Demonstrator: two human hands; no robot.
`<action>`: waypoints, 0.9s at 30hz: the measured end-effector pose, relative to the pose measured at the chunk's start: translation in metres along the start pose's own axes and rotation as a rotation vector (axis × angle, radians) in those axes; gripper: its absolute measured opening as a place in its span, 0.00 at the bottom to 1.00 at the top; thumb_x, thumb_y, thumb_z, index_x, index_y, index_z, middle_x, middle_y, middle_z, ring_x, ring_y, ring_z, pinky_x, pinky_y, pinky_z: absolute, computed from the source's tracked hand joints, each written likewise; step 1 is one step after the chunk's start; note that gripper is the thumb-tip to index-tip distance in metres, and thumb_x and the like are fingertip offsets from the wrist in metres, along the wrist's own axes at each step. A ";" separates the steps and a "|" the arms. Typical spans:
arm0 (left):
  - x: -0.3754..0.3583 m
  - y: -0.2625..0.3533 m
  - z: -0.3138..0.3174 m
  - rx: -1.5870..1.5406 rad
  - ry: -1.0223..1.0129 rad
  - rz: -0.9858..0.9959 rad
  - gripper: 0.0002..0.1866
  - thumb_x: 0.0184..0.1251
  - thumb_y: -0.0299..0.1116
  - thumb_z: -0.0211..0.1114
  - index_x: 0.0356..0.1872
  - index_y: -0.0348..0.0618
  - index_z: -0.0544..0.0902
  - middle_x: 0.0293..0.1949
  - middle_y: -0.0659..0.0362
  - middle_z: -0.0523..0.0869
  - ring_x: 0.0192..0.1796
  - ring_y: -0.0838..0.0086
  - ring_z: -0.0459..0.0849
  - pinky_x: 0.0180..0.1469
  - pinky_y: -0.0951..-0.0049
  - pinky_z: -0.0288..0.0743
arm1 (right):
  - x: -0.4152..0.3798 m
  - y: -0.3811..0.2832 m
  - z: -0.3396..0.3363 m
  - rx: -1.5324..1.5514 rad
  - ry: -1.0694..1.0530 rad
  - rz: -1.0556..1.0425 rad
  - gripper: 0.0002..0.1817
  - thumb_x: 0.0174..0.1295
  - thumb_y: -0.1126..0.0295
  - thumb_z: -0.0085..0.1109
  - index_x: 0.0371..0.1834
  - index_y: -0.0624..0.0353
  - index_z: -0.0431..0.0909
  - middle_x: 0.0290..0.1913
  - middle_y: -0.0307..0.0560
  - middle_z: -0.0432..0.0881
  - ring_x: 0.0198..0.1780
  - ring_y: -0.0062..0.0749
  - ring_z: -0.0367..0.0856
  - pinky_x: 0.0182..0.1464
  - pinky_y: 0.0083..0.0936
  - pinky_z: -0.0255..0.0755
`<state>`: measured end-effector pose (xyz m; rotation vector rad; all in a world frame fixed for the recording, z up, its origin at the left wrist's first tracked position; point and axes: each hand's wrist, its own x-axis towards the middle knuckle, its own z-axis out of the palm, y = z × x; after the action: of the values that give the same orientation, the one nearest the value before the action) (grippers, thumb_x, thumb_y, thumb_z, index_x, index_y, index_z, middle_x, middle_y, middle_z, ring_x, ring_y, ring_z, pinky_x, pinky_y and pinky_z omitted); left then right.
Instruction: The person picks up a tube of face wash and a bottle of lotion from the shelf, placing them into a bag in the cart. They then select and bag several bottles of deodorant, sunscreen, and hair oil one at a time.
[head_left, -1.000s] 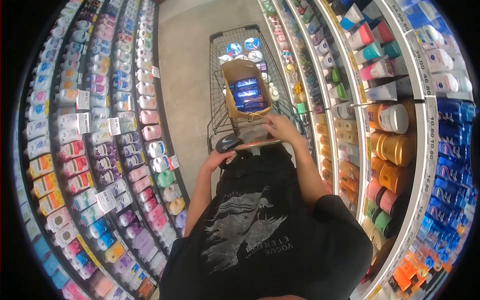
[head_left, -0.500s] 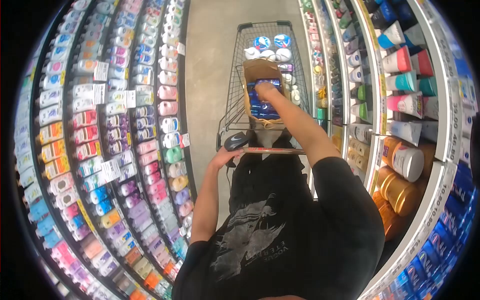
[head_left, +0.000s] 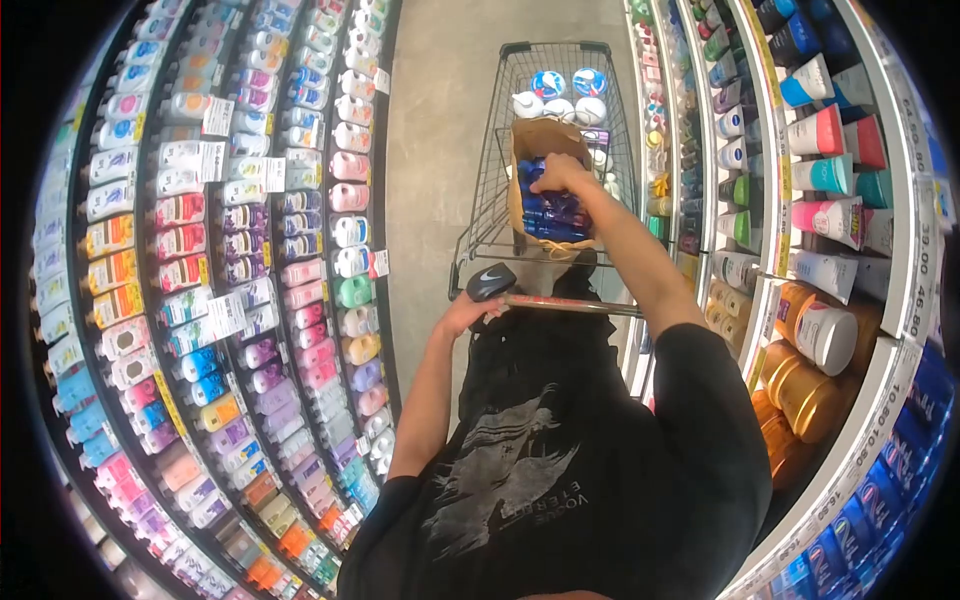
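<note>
Shelves (head_left: 225, 200) on the left are full of bright bottles (head_left: 180, 240), row after row. Next to them is a strip of gray floor (head_left: 440, 130). The person's left hand (head_left: 468, 312) is curled around the left end of the cart's handle (head_left: 570, 304), just by a black thing (head_left: 492, 280) with a white mark. To the right, a paper bag (head_left: 545, 132) sits inside the shopping cart (head_left: 555, 47), with blue packs (head_left: 552, 222) in it. The right hand (head_left: 562, 175) is in the bag, on the blue packs, with bent fingers. One cannot tell if it is grasping a pack or just touching it. The step in hand looks like handling these packs inside the bag. The next move seems to call for a sure hold on one pack, with the left hand steadying the cart. White bottles (head_left: 560, 110) sit at the cart's far end. On the far right, more shelves hold tubes (head_left: 818, 130) and gold jars (head_left: 800, 390).
</note>
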<state>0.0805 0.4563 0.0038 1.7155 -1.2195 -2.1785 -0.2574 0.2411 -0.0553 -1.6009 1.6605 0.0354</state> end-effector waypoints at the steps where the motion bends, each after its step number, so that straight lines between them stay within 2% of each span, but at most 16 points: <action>1: 0.001 -0.003 -0.004 -0.034 -0.036 -0.015 0.17 0.69 0.37 0.80 0.52 0.39 0.88 0.41 0.62 0.90 0.41 0.75 0.90 0.46 0.72 0.79 | -0.019 -0.003 -0.025 0.174 -0.141 0.092 0.31 0.51 0.46 0.82 0.44 0.66 0.91 0.40 0.55 0.92 0.39 0.42 0.93 0.45 0.36 0.88; 2: 0.001 -0.004 -0.009 -0.019 -0.052 -0.005 0.17 0.69 0.37 0.80 0.52 0.39 0.88 0.41 0.62 0.90 0.41 0.75 0.90 0.46 0.72 0.79 | -0.033 0.003 -0.030 0.180 -0.122 0.104 0.31 0.51 0.46 0.82 0.44 0.66 0.91 0.40 0.55 0.92 0.39 0.42 0.93 0.45 0.36 0.88; 4: -0.002 -0.007 -0.017 -0.085 -0.121 -0.090 0.19 0.69 0.36 0.78 0.56 0.39 0.87 0.43 0.59 0.91 0.43 0.72 0.91 0.44 0.73 0.79 | -0.072 0.017 -0.031 0.843 -0.204 -0.136 0.30 0.65 0.47 0.68 0.51 0.67 0.88 0.40 0.53 0.91 0.30 0.35 0.89 0.33 0.31 0.85; 5: -0.005 -0.009 -0.021 -0.118 -0.180 -0.074 0.19 0.69 0.37 0.79 0.55 0.39 0.86 0.43 0.58 0.91 0.45 0.71 0.92 0.44 0.73 0.78 | -0.096 0.018 -0.024 0.843 -0.182 -0.121 0.30 0.65 0.47 0.68 0.51 0.67 0.88 0.40 0.53 0.91 0.30 0.35 0.89 0.33 0.31 0.85; 7: -0.008 -0.007 -0.030 -0.072 -0.288 -0.061 0.19 0.69 0.37 0.79 0.54 0.38 0.86 0.43 0.58 0.91 0.47 0.70 0.92 0.45 0.73 0.78 | -0.153 0.013 -0.004 1.706 -0.328 -0.203 0.33 0.74 0.47 0.53 0.62 0.69 0.82 0.43 0.53 0.90 0.28 0.33 0.86 0.27 0.31 0.81; 8: -0.008 -0.009 -0.035 -0.033 -0.372 -0.053 0.18 0.69 0.36 0.79 0.53 0.38 0.85 0.43 0.58 0.91 0.49 0.69 0.92 0.46 0.72 0.78 | -0.179 0.011 0.007 1.834 -0.366 -0.332 0.38 0.75 0.44 0.46 0.71 0.71 0.72 0.44 0.54 0.87 0.27 0.34 0.86 0.26 0.29 0.80; 10: -0.008 -0.018 -0.041 -0.015 -0.470 0.013 0.16 0.70 0.36 0.79 0.50 0.39 0.85 0.42 0.58 0.91 0.51 0.70 0.91 0.49 0.70 0.79 | -0.211 0.004 0.050 2.094 -0.362 -0.604 0.40 0.74 0.43 0.49 0.71 0.72 0.71 0.42 0.55 0.84 0.28 0.38 0.85 0.28 0.30 0.80; 12: -0.014 -0.017 -0.042 -0.017 -0.488 0.011 0.15 0.70 0.37 0.79 0.50 0.41 0.86 0.38 0.61 0.89 0.48 0.72 0.90 0.48 0.71 0.78 | -0.235 -0.009 0.107 2.407 -0.355 -0.699 0.41 0.71 0.41 0.50 0.70 0.70 0.72 0.40 0.52 0.80 0.25 0.38 0.79 0.26 0.32 0.72; 14: -0.024 -0.017 -0.044 0.156 -0.434 0.035 0.16 0.68 0.41 0.81 0.48 0.42 0.90 0.36 0.66 0.88 0.43 0.79 0.85 0.47 0.73 0.76 | -0.250 -0.019 0.155 2.574 -0.405 -0.729 0.39 0.68 0.44 0.57 0.69 0.68 0.73 0.41 0.52 0.80 0.29 0.40 0.80 0.30 0.36 0.75; 15: -0.015 -0.033 -0.048 0.234 -0.416 0.040 0.17 0.65 0.43 0.83 0.47 0.43 0.92 0.35 0.67 0.87 0.40 0.81 0.83 0.44 0.73 0.76 | -0.264 -0.023 0.169 2.675 -0.469 -0.611 0.39 0.67 0.44 0.59 0.69 0.67 0.72 0.40 0.52 0.80 0.30 0.42 0.81 0.31 0.37 0.76; 18: -0.009 -0.055 -0.035 0.369 -0.281 0.058 0.17 0.62 0.41 0.85 0.48 0.45 0.92 0.36 0.65 0.91 0.36 0.81 0.83 0.39 0.75 0.75 | -0.302 -0.032 0.209 2.608 -0.219 -0.677 0.42 0.74 0.35 0.52 0.70 0.66 0.72 0.38 0.50 0.79 0.28 0.36 0.78 0.28 0.32 0.72; 20: -0.012 -0.064 -0.020 0.300 -0.293 0.228 0.17 0.62 0.39 0.84 0.48 0.45 0.92 0.37 0.63 0.92 0.34 0.80 0.83 0.36 0.75 0.74 | -0.336 -0.042 0.225 2.585 -0.008 -0.564 0.42 0.78 0.33 0.45 0.70 0.65 0.73 0.37 0.48 0.79 0.26 0.35 0.76 0.27 0.32 0.70; 21: 0.000 -0.073 -0.024 0.407 -0.285 0.215 0.21 0.65 0.34 0.81 0.56 0.38 0.90 0.39 0.61 0.93 0.40 0.77 0.90 0.43 0.72 0.80 | -0.347 -0.046 0.227 2.499 0.108 -0.536 0.42 0.78 0.32 0.44 0.70 0.64 0.74 0.39 0.49 0.80 0.27 0.35 0.78 0.28 0.32 0.72; 22: 0.003 -0.077 -0.018 0.405 -0.292 0.232 0.21 0.65 0.34 0.81 0.56 0.38 0.90 0.39 0.61 0.93 0.40 0.77 0.90 0.43 0.72 0.80 | -0.363 -0.049 0.226 2.411 0.208 -0.514 0.42 0.78 0.32 0.43 0.69 0.64 0.74 0.40 0.49 0.81 0.28 0.35 0.79 0.29 0.32 0.73; 24: 0.004 -0.089 -0.014 0.309 -0.250 0.402 0.18 0.66 0.32 0.80 0.54 0.35 0.89 0.37 0.60 0.93 0.37 0.77 0.90 0.41 0.72 0.82 | -0.396 -0.046 0.204 2.311 0.508 -0.293 0.40 0.80 0.32 0.43 0.68 0.61 0.75 0.44 0.48 0.84 0.31 0.35 0.83 0.33 0.33 0.79; 27: 0.017 -0.101 -0.021 0.350 -0.254 0.464 0.15 0.66 0.29 0.79 0.50 0.33 0.89 0.36 0.59 0.92 0.33 0.75 0.89 0.39 0.71 0.83 | -0.468 -0.048 0.126 1.667 1.024 -0.225 0.29 0.80 0.43 0.56 0.67 0.58 0.76 0.44 0.43 0.85 0.38 0.31 0.85 0.41 0.33 0.83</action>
<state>0.1306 0.5040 -0.0751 1.1010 -1.9306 -2.0187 -0.2143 0.6845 0.1416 -0.3405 1.2441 -1.9586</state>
